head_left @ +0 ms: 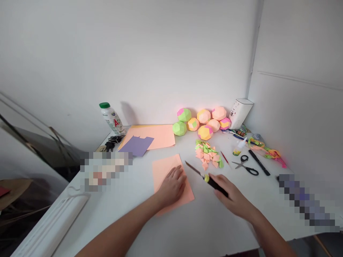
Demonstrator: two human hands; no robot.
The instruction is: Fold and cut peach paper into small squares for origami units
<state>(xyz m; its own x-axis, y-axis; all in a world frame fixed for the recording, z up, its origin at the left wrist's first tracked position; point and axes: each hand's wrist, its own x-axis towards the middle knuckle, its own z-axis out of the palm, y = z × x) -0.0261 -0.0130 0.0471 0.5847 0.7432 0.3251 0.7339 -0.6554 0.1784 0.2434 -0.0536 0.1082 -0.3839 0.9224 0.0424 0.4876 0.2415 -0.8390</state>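
My left hand (173,185) lies flat, fingers together, on a folded orange sheet of paper (163,168) on the white table (203,221). My right hand (232,196) is closed round the black handle of a utility knife (205,175). The knife's blade points up and left, its tip just off the sheet's right edge, near my left fingertips.
A pile of small orange and green folded paper pieces (207,153) lies behind the knife. Several paper balls (203,123) sit by the wall. Scissors (246,166), a black pen (259,162), a glue bottle (238,148), larger orange (158,135) and purple sheets (136,145), a drink bottle (112,118).
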